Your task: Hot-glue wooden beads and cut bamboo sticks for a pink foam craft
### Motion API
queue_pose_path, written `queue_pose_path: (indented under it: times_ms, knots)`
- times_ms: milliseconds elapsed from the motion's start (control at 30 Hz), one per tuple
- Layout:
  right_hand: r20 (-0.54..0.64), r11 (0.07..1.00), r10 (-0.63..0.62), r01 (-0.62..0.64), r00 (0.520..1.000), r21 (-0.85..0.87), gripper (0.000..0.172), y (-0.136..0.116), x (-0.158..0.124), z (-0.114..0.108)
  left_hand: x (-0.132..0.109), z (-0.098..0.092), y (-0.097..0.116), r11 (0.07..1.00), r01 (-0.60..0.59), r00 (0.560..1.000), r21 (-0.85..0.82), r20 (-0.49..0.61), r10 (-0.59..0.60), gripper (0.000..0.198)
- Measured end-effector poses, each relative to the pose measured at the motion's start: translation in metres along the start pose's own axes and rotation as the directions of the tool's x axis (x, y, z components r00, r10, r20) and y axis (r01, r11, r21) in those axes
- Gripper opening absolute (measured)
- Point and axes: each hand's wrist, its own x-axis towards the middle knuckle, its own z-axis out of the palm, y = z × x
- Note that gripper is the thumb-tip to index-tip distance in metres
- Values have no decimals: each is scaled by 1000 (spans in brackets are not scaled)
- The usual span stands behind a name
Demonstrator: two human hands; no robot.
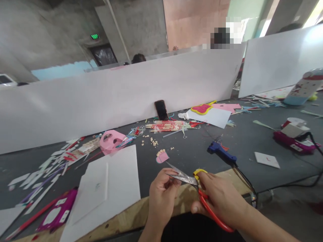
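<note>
Your left hand, at the near table edge, has thumb and index finger pressed together by the blades; can't tell if a scrap sits between them. Metal-bladed scissors with red-and-yellow handles sit just right of those fingertips, over the near edge: blades grey, parted, tips pointing left and away from you, one running across your fingertips. Your right hand has its fingers curled round the handles, thumb low by the red one. Room, left to right: flat purple case with white panels at near left; big white sheet next, its lower part overlapping the tan wooden edge strip, its right side near your left hand. Small pink rounded piece with pale beads along its top lies just beyond the blade tips. Dark grey tabletop shows from there across to the blue glue gun, whose cord drops over the front edge right of your right hand. White square tile lies farther right.
</note>
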Motion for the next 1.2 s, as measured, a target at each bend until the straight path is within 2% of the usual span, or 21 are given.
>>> queue_pose_path:
  times_ms: [200,300,467,700,867,1000,1200]
  knots:
    - [31,1000,-1,0,1000,23,28,0,-3,3,-2,-1,-2,998,36,997,-58,64,-33,5]
    - [46,1000,15,-15,999,6,25,0,-4,7,-2,-2,1,998,53,994,-46,99,-48,10]
    - [24,999,12,-10,1000,-52,16,4,-5,18,-3,-1,0,997,76,994,-34,83,-73,18]
    - [89,997,70,-68,994,-33,23,5,-4,16,-7,0,-7,993,118,992,-5,35,-118,15]
    - [83,999,46,-47,996,14,33,0,-4,7,-7,1,-5,998,32,999,-46,3,-32,10]
    - [77,1000,-8,6,997,25,35,-3,-2,5,-8,-1,-6,992,32,998,-118,51,-26,7]
    - [102,999,41,-43,994,20,23,-5,-3,11,-5,-7,-1,995,64,991,-72,120,-55,9]
